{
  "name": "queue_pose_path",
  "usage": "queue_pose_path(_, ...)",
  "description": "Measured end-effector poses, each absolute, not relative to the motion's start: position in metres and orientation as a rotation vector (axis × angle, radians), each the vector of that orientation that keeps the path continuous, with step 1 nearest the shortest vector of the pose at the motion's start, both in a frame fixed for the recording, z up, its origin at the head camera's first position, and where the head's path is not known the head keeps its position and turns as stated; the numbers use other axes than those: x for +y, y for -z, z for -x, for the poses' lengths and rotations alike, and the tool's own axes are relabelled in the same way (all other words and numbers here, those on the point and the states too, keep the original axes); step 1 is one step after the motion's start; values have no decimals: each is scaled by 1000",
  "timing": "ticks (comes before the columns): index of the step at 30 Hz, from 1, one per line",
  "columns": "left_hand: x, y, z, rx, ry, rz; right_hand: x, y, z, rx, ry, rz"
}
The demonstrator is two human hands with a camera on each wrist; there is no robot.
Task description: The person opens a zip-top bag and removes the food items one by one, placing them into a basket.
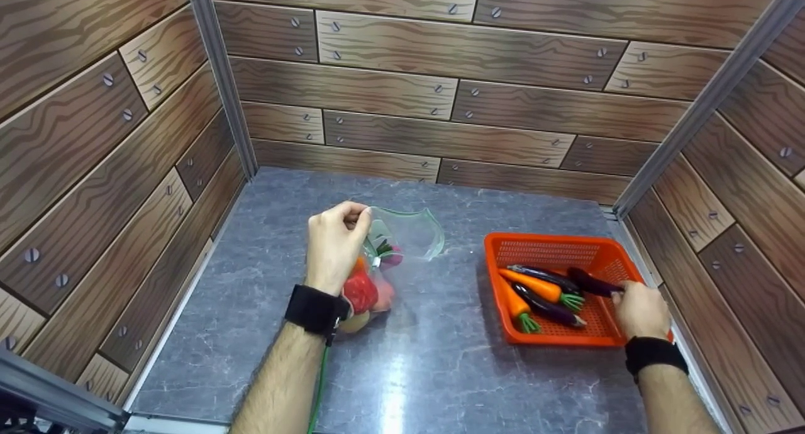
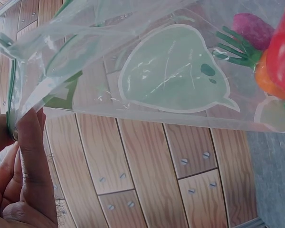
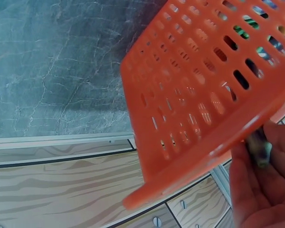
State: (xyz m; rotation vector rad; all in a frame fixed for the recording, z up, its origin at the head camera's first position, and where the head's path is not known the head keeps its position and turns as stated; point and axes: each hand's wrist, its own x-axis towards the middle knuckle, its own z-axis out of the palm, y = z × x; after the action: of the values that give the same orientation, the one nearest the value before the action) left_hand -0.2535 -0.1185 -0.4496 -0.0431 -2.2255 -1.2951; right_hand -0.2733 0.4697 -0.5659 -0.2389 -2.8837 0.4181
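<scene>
My left hand (image 1: 336, 242) pinches the green-edged rim of a clear plastic zip bag (image 1: 415, 233) between thumb and fingers, lifting its top edge. Through the bag I see a red pepper-like piece (image 1: 360, 290), an orange carrot (image 2: 266, 76) with a green top and a purple piece (image 2: 251, 31). On the right, my right hand (image 1: 641, 311) grips the stem end of a dark eggplant (image 1: 590, 283) over the orange basket (image 1: 547, 253). That stem (image 3: 260, 149) shows between my fingers in the right wrist view. Two more eggplants (image 1: 547, 305) and two carrots (image 1: 534, 283) lie in the basket.
The basket stands close to the right wood-patterned wall (image 1: 710, 220). Grey marbled tabletop (image 1: 440, 321) spreads between bag and basket. A wood-patterned back wall (image 1: 402, 94) and a left wall (image 1: 144, 245) enclose it. A green cord (image 1: 319, 383) runs along the left forearm.
</scene>
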Motion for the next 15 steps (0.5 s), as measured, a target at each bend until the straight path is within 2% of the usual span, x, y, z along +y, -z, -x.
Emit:
queue_pose_path(8, -120, 447, 252, -2247, 1265, 68, 464, 564, 274, -2865, -380, 208)
queue_pose_path(15, -121, 447, 252, -2259, 1205, 90, 438, 557, 280, -2749, -405, 101)
